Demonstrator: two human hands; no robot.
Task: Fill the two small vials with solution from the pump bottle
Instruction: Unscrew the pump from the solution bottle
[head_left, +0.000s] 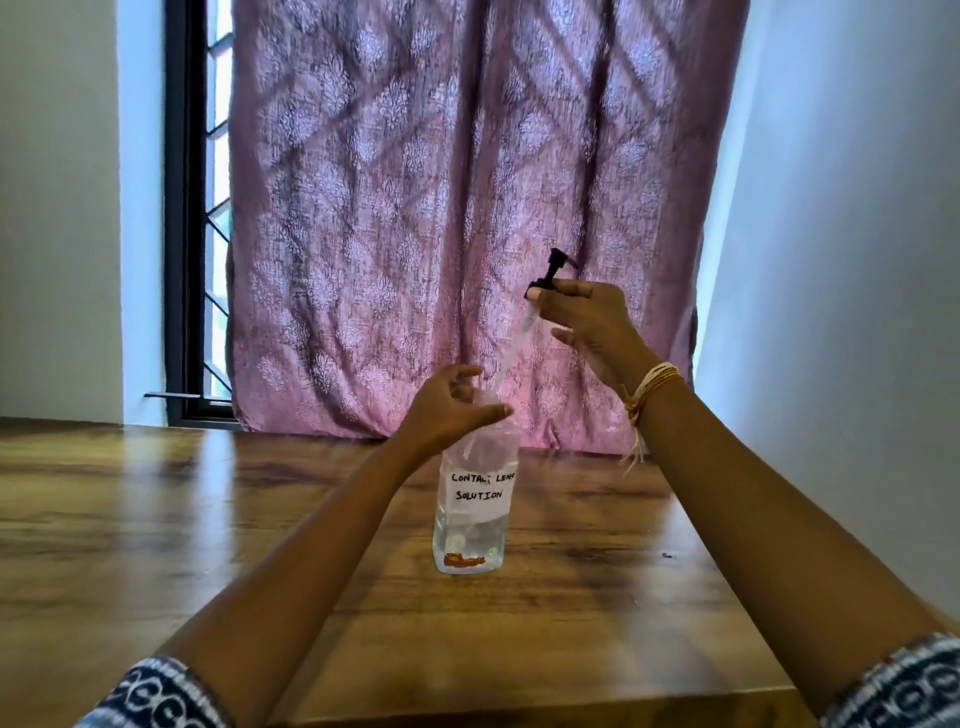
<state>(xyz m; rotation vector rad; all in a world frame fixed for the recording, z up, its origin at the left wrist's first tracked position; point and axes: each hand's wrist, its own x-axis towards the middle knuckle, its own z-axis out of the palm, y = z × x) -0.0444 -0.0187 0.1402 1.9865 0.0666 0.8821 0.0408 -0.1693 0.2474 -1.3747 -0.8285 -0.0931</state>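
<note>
A clear plastic bottle (475, 512) with a handwritten "contact lens solution" label stands upright on the wooden table (156, 519). Clear liquid fills its lower part. My left hand (447, 410) grips the bottle's neck. My right hand (587, 322) holds the black pump head (553, 270) lifted above the bottle, tilted to the right. The pump's translucent dip tube (511, 353) slants down toward the bottle mouth. No small vials are in view.
A pink patterned curtain (467, 208) hangs just behind the table's far edge. A barred window (202, 208) shows at the left. White walls stand on both sides, the right one close to the table's right edge.
</note>
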